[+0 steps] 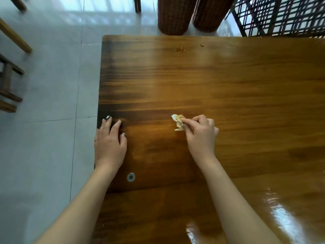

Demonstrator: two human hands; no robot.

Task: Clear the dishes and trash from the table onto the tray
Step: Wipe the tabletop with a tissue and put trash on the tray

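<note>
A small crumpled scrap of paper (pixel 178 122), white with yellowish stains, is pinched between the thumb and the curled fingers (pixel 197 119) of the right hand (pixel 200 136). The remaining fingers of that hand are bent inward towards the palm. The scrap is held low over the middle of the wooden table (pixel 228 85), slightly nearer the person's side; whether it is touching the wood cannot be told. The right forearm is stretched forward over the tabletop from the lower edge of the view.

The fingers (pixel 114 127) of the left hand (pixel 110 145) are kept straight and slightly spread, laid flat on the table right at its left edge, with the thumb set a little apart on the inner side. Painted nails are seen at the fingertips. Nothing is held by this hand. It is well apart from the scrap.

A small metal ring (pixel 131 177) is seen lying flat on the table just beside the left wrist. Near the far edge of the table, a few small brownish drops (pixel 179 49) are seen on the wood. Bright glare is reflected from the glossy surface at the near right corner.

Beyond the far edge, two brown wicker pieces (pixel 174 14) are placed side by side, and a dark metal lattice (pixel 281 14) is seen to their right. A pale tiled floor (pixel 44 85) is spread out to the left of the table, where parts of wooden furniture (pixel 8 85) are visible.
</note>
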